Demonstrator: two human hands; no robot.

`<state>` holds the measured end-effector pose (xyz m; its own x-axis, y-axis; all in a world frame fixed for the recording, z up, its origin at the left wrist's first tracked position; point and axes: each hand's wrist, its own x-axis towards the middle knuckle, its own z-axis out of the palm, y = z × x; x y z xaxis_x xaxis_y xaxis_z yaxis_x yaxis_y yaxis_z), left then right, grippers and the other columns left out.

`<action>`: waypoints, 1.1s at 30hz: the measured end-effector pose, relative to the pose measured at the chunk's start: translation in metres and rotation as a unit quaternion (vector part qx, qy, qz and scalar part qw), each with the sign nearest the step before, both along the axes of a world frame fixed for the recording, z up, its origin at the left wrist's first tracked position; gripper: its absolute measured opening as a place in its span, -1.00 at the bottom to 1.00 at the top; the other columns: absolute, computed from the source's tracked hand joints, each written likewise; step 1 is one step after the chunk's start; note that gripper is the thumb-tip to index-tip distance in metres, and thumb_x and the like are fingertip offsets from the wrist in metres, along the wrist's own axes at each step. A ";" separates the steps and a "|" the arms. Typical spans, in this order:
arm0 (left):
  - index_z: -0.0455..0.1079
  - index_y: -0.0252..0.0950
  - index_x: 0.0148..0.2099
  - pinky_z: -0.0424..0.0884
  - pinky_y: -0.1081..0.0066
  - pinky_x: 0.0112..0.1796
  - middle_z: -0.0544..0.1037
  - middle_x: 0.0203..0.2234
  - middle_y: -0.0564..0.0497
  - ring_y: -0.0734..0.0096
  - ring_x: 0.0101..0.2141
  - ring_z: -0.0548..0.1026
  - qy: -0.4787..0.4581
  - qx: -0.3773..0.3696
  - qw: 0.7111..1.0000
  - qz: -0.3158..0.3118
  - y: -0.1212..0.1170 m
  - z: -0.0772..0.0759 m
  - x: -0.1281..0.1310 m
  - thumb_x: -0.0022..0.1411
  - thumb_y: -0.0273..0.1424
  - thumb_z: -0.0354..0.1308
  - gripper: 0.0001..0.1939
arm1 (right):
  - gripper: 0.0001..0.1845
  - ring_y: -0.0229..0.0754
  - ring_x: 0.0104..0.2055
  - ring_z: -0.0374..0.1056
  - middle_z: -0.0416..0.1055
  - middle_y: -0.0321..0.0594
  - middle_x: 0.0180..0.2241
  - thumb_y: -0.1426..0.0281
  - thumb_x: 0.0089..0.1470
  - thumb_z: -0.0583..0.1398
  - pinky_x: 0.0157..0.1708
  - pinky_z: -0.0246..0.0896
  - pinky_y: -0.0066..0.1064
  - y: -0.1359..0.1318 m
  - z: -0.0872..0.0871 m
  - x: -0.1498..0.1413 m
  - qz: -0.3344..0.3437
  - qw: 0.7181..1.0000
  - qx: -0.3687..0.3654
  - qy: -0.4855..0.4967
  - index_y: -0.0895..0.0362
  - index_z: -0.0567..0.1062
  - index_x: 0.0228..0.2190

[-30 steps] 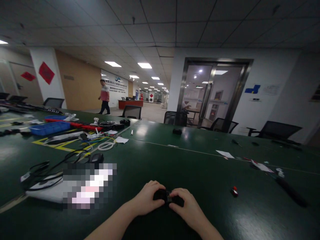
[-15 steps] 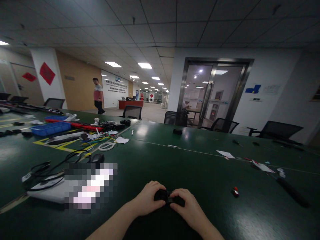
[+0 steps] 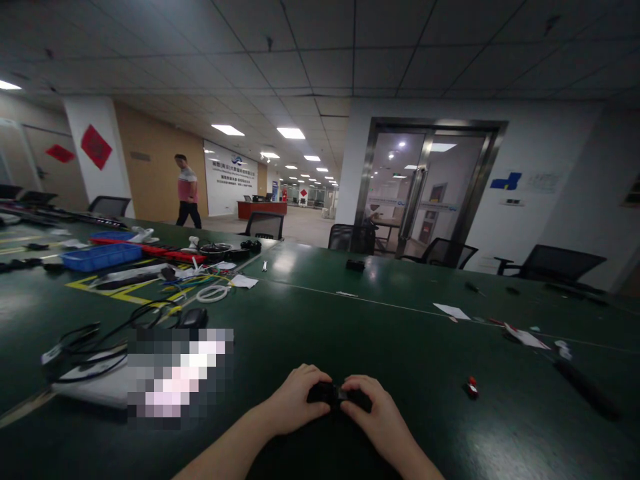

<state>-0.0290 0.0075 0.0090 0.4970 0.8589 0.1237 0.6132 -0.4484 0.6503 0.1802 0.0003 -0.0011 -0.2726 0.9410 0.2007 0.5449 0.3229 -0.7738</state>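
Both my hands rest on the dark green table point(image 3: 350, 333) near its front edge, gripping one small black object point(image 3: 336, 393) between them. My left hand point(image 3: 295, 400) curls its fingers round the object's left end. My right hand point(image 3: 373, 410) closes over its right end. Most of the object is hidden under my fingers, and I cannot make out what it is.
A small red part point(image 3: 471, 386) lies right of my hands, with a black rod point(image 3: 583, 387) and paper scraps point(image 3: 453, 311) beyond. Black cables point(image 3: 100, 333), a white ring point(image 3: 213, 293) and a blue tray point(image 3: 100, 255) sit left. Chairs point(image 3: 550, 261) line the far side. A person point(image 3: 186, 191) walks in the background.
My hands have stayed in place on the black object. The person in the background has walked further left.
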 end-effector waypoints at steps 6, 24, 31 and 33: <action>0.34 -0.17 -0.04 0.20 0.28 -0.06 0.42 -0.14 0.01 0.23 -0.10 0.32 0.005 -0.012 1.000 0.004 -0.002 0.003 -0.001 0.04 -0.36 0.20 -0.62 | -0.72 -0.09 -0.06 0.30 0.43 -0.24 -0.19 0.22 -0.04 0.16 -0.01 0.14 -0.26 -0.002 0.011 -0.001 -0.055 0.996 0.000 0.069 0.03 0.46 -0.25; 0.32 -0.15 -0.03 0.22 0.27 -0.06 0.40 -0.13 0.00 0.22 -0.08 0.30 0.010 -0.022 1.000 -0.001 -0.002 0.006 -0.004 0.06 -0.33 0.20 -0.62 | -0.46 -0.06 -0.08 0.32 0.41 -0.13 -0.11 0.09 -0.08 0.18 -0.10 0.23 -0.23 0.005 0.005 0.008 -0.184 0.951 0.045 0.245 0.09 0.36 -0.07; 0.32 -0.16 -0.01 0.21 0.28 -0.06 0.40 -0.13 0.00 0.21 -0.09 0.31 0.003 -0.012 1.000 -0.002 0.000 -0.001 -0.006 0.05 -0.33 0.20 -0.59 | -0.45 -0.04 -0.08 0.32 0.42 -0.14 -0.13 0.05 -0.11 0.19 -0.15 0.26 -0.24 0.007 0.007 0.012 -0.228 0.935 0.054 0.266 0.09 0.39 -0.11; 0.32 -0.16 -0.01 0.21 0.27 -0.06 0.40 -0.13 0.00 0.21 -0.09 0.30 0.002 -0.015 1.000 -0.004 -0.001 0.000 -0.006 0.06 -0.33 0.20 -0.60 | -0.45 -0.04 -0.08 0.32 0.42 -0.15 -0.14 0.05 -0.11 0.18 -0.15 0.26 -0.26 0.006 0.007 0.012 -0.238 0.931 0.055 0.270 0.10 0.39 -0.12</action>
